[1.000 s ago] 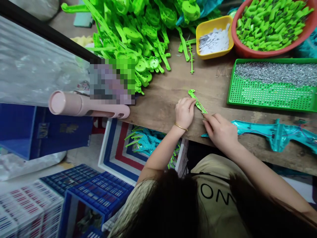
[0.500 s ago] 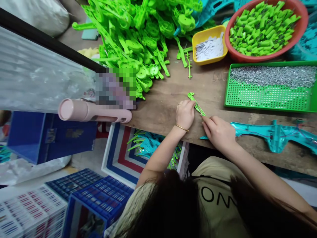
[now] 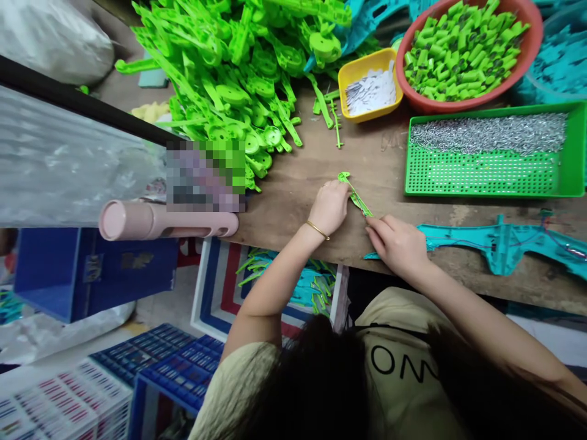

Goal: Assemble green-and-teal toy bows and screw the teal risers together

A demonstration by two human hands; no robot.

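Head view: left hand [image 3: 329, 206] curled, pinching small green strip part [image 3: 354, 192] near its looped end, at 12 o'clock of body. Right hand [image 3: 398, 243] pinching lower end at 1 o'clock, fingertips together. Part lies on wooden bench [image 3: 298, 183], teal frame [image 3: 499, 244] beside at 3 o'clock. Work looks mid-step: big green pile [image 3: 238, 73] at 11 o'clock unprocessed. Contact between fingers and part hidden; anything in right fingertips too small to tell.

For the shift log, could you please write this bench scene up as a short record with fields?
Left hand: holds the small green part on the wooden bench
Right hand: fingertips pinch the part's near end
Teal piece: lies on the bench, right of the right hand
Green tray: holds small metal pieces
Red bowl: green clips
Yellow tub: white bits
Pile of green parts: far left
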